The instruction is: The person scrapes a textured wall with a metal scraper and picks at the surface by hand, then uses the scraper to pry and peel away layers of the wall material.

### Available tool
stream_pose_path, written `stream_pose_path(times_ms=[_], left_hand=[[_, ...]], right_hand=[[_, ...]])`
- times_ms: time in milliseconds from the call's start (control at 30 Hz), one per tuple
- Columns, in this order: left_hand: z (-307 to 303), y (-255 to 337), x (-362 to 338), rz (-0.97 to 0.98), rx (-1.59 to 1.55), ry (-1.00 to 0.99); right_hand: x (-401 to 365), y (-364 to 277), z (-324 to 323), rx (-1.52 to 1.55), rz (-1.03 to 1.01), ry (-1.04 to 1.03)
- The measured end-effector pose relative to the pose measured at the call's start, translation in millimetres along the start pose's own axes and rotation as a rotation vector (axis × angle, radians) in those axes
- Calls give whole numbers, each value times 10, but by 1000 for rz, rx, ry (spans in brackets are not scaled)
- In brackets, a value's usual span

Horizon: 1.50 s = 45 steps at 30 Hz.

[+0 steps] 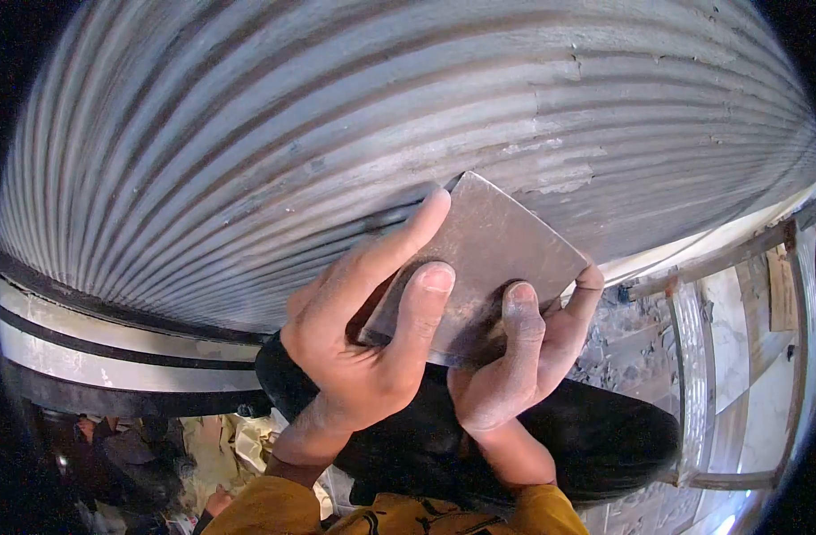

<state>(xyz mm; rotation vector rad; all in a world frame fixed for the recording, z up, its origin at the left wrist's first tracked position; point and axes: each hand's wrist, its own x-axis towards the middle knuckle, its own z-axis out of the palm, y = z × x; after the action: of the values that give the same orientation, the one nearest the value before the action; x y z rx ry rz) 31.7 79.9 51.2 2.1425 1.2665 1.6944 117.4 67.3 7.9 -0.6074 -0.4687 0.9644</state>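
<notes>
**Desk:** What goes in the line under this one?

**Photographer:** Two bare hands hold a flat metal plate [497,236] against a corrugated metal sheet [337,134], low on the sheet and near its bottom edge. The left hand [354,357] lays spread fingers [421,227] across the plate's face. The right hand [515,366] pinches the plate's lower corner, thumb on the face and one finger hooked round the edge.

**Desk:** Any hazard worth flagging?

**Photographer:** In my judgement, yes. The plate rests across the sheet's ridges, not on anything flat, so it could rock or skid down the sheet if either hand eases off. Its edges look bare and thin. A slip could drag them across the hooked finger or the left palm. The right thumb looks dusty, which may weaken the grip.

**Desk:** What can't we vouch for?

**Photographer:** The plate's lower edge is behind the fingers, so its full outline is unknown. Whether its back actually touches the sheet cannot be seen. A dark rounded shape [613,437] below the sheet, under both wrists, is unreadable. The yellow sleeves [265,513] are cut off at the frame's bottom. Below the sheet's left end the clutter is too dim to name, and the lens bends the sheet into a dome.
</notes>
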Motion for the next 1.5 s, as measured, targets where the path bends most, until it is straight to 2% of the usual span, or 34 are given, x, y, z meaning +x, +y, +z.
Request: stream_pose_path(times_ms=[133,300,433,533,600,633,667,733,767,800,967,1300,1367,1500], left_hand=[[-42,-4,60,84,134,-41],[-21,-47,85,172,227,-34],[7,-68,66,180,211,-12],[4,-62,80,200,210,-1],[5,-25,67,202,214,-3],[12,29,36,83,186,-11],[14,59,14,-37,158,-21],[-10,53,15,-4,182,-36],[-21,49,26,34,209,-47],[-21,47,32,33,205,-45],[1,21,20,22,121,-29],[34,-27,36,35,91,-20],[75,-138,71,265,62,22],[44,-158,30,248,32,-9]], right_hand=[[-29,107,96,18,53,105],[49,339,127,5,-120,95],[69,388,76,63,-113,84],[78,320,15,-59,-142,61],[97,203,-31,-318,-270,60],[169,199,-117,-539,-457,59],[222,89,-197,-545,-459,58],[304,-220,-200,-1255,-840,-249],[390,-106,-134,-1045,-941,-235],[402,-184,-82,-1084,-916,-333],[449,-125,-45,-992,-923,-407],[474,-17,-15,-904,-969,-324],[481,37,-30,-828,-1010,-290],[433,93,-77,-826,-1029,-280]])
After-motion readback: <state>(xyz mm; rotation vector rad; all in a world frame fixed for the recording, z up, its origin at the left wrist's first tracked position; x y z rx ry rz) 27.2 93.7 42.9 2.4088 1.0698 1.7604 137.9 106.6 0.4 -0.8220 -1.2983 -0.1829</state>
